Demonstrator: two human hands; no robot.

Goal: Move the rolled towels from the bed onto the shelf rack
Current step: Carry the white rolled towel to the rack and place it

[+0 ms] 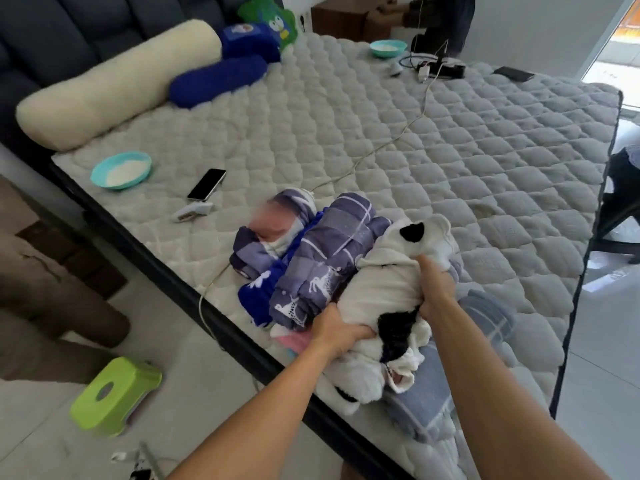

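A white rolled towel with black patches [384,292] lies near the front edge of the quilted bed [433,161]. My left hand [337,329] grips its near end and my right hand [436,289] grips its far side. Left of it sits a purple plaid rolled towel with white deer print [325,261], with a blue roll [258,296] beside it and another purple plaid bundle [273,226] farther left. A grey plaid cloth [450,386] lies under the white towel. No shelf rack is in view.
On the bed lie a phone [206,184], a teal bowl [121,169], a second teal bowl [388,47], a white cable [381,147], chargers and bolster pillows [114,84]. A green stool [116,396] stands on the floor at left. A dark chair [623,202] is at right.
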